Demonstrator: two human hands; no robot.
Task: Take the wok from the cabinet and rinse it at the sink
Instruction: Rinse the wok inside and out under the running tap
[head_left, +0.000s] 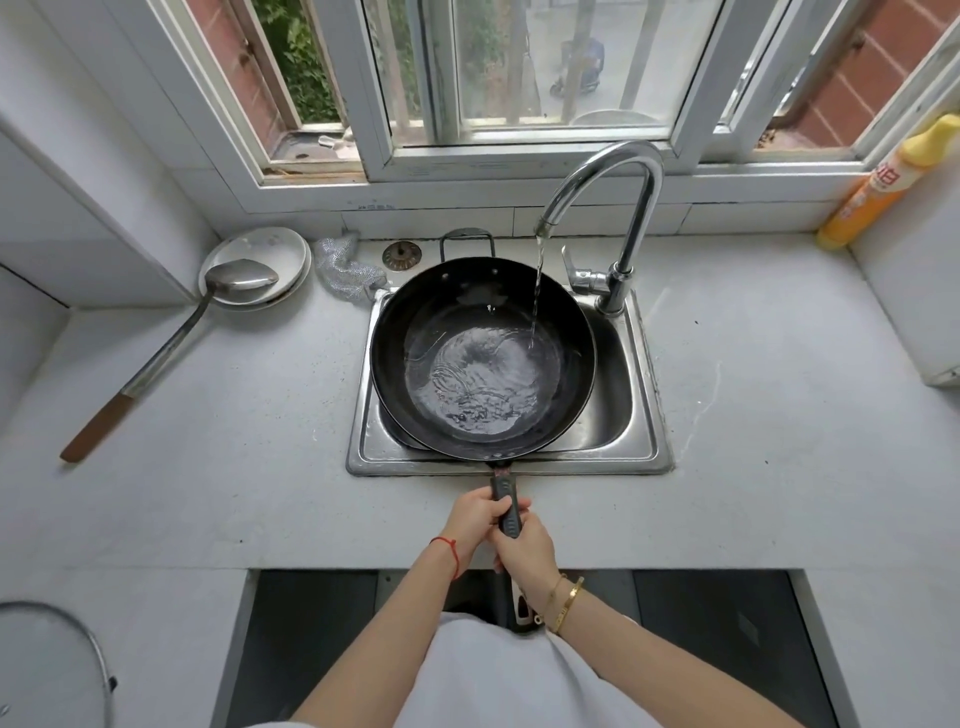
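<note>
A black wok sits over the steel sink, with rippling water pooled in its bottom. The chrome tap arches over it and a thin stream of water runs into the wok's right side. The wok's long black handle points toward me across the sink's front rim. My left hand grips the handle higher up. My right hand grips it just below, and the handle's end sticks out under that hand.
On the counter to the left lie a long metal ladle resting on white plates, a steel scourer and a sink strainer. A yellow-orange detergent bottle stands at the right. A glass lid is at the lower left.
</note>
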